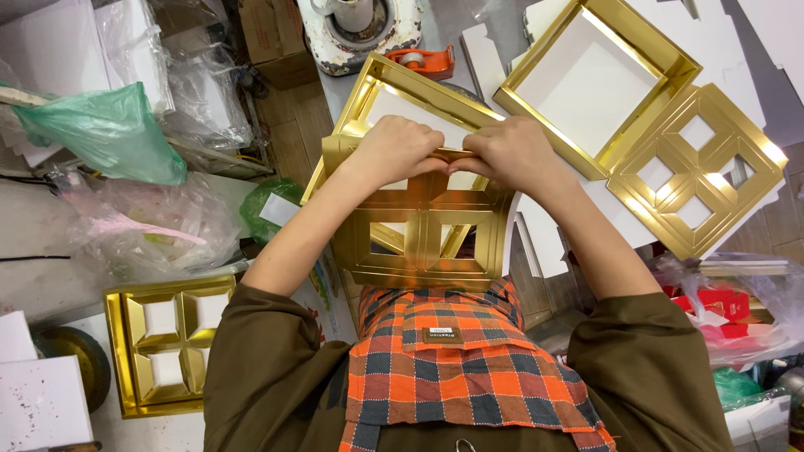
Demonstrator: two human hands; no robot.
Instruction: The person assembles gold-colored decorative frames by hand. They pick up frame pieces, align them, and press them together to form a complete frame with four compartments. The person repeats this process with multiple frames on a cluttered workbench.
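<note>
Both my hands grip the far edge of a gold cardboard divider insert (423,238) with four square windows, held over my lap. My left hand (392,149) pinches its top edge on the left, my right hand (505,153) on the right, thumbs meeting in the middle. Under the insert lies an open gold box tray (368,92) with a white inside, partly hidden by my hands.
A second open gold box (662,63) and a gold window insert (699,172) lie at the upper right. A finished gold tray with insert (163,343) sits lower left. Plastic bags (109,134), an orange tape dispenser (423,60) and white card sheets (544,243) surround me.
</note>
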